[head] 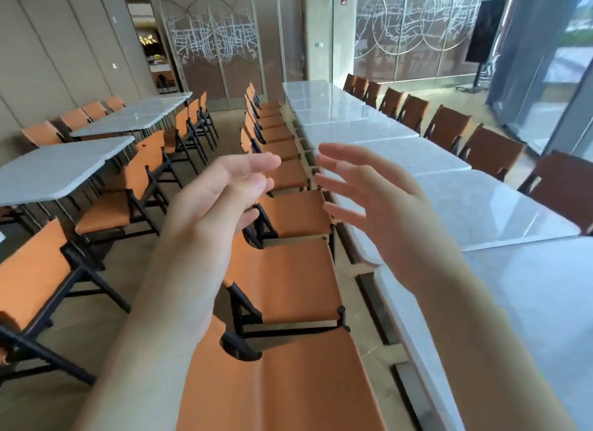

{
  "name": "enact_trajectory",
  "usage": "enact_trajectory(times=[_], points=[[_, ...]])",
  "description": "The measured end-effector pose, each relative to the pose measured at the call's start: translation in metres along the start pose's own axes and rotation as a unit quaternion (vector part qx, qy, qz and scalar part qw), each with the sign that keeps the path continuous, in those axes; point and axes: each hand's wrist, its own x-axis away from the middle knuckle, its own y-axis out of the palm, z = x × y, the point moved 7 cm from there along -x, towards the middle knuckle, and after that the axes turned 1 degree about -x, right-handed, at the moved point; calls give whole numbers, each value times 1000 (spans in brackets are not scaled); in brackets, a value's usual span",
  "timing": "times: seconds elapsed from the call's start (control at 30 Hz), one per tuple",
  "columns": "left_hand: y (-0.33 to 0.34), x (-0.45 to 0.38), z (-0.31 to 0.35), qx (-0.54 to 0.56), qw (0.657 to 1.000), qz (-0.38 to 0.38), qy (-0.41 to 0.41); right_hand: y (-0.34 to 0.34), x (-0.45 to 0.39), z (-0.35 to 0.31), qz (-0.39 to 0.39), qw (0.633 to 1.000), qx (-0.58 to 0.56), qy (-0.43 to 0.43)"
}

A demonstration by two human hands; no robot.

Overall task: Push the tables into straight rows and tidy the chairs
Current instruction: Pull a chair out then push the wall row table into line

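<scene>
Both hands are raised in the air with palms facing each other: the left hand (221,193) has its fingers nearly straight and relaxed, holding nothing, and the right hand (369,196) has its fingers spread apart, also holding nothing. Neither touches any furniture. Below and between them runs a row of orange-seated chairs (288,215) with dark frames, set just beside the left edge of a long row of white marble-topped tables (481,206) that stretches away to the far wall. Brown-backed chairs (446,126) line its right side. Well to the left, across an aisle, stand a separate white table (57,170) and a farther row of tables (134,116), each flanked by more orange chairs (122,199).
</scene>
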Motion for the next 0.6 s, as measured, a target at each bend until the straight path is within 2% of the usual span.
enact_trajectory(times=[0.23,0.43,0.6], points=[[35,-38,-36,57,995,-86,-18,-70,3,6,18,993,102,52],[69,-42,-48,96,980,-174,-27,-83,41,3,72,984,145,75],[58,-34,-46,111,967,-228,-19,-75,75,-5,152,976,142,67]])
